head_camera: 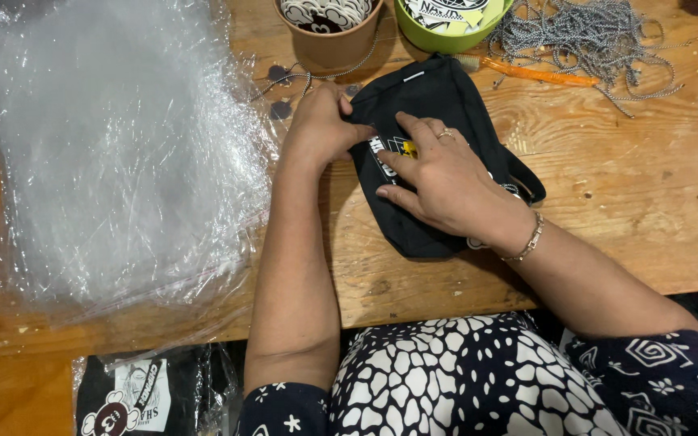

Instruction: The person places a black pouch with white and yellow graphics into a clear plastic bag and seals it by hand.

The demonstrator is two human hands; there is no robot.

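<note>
1. Far left: a stack of clear plastic bags (115, 153) lies on the wooden table (648, 202), spread flat and crinkled, covering most of the table's left half.
2. Bottom left, below the table edge: a bagged black item with a white printed patch (143, 391), partly cut off by the frame.
3. Left hand (325, 121): fingers curled and closed, pinching the upper left edge of the black pouch (434, 105). Forearm runs straight up from the lap.
4. Just beside the left hand, on the table: a few small dark round tags (280, 109) and a loop of grey cord.
5. Top centre: a brown paper cup (329, 44) holding round black-and-white tags, standing just above the left hand.
6. The black pouch lies flat at table centre, tilted, its long side running from upper left to lower right; a strap loop shows at its right edge.
7. Right hand (446, 182): laid on top of the pouch, fingers extended and pressing down on a small printed card with yellow and white marks (393, 149). Not clenched; whether it grips the card cannot be told. Ring on one finger, bracelet at the wrist.
8. Top, right of the cup: a green bowl (438, 32) with printed cards inside.
9. Right of the pouch: an orange-handled tool (539, 74), touching a heap of grey cords (583, 36) at the upper right.
</note>
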